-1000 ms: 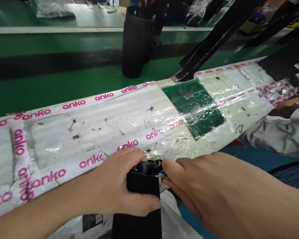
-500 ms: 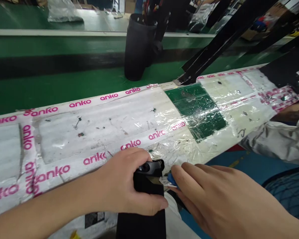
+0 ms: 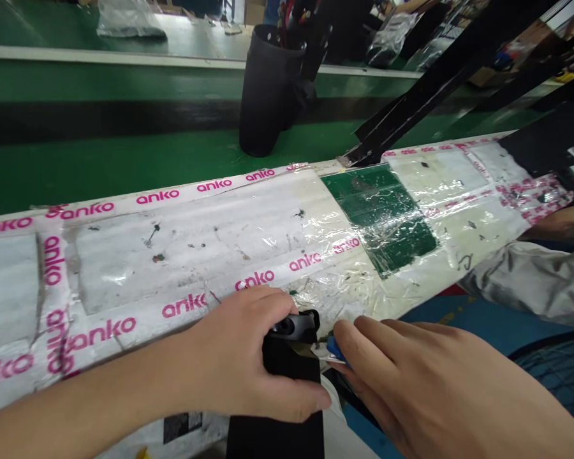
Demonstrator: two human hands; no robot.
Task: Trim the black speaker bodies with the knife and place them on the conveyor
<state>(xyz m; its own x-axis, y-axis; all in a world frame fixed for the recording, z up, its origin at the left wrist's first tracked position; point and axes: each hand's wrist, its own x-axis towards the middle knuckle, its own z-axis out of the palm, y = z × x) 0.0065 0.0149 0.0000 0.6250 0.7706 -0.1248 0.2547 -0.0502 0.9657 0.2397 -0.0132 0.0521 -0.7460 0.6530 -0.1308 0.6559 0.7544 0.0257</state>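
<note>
My left hand is closed around a tall black box-like object, its thumb along the near face and its fingers over the far side. At the top of that object sits a dark glossy fitting with a rounded end. My right hand pinches a small blue tool just right of it. A thin, pale, blade-like tip points left from the blue tool to just under the fitting; whether it touches there I cannot tell. Most of the tool is hidden by my fingers.
Pink-lettered tape and clear film cover the white worktop, with a green patch. A black jug stands on the green conveyor. A black post slants up behind. Another person's sleeve rests at the right.
The whole view has shifted slightly. Both hands, the black object and the blue tool keep nearly the same places relative to each other.
</note>
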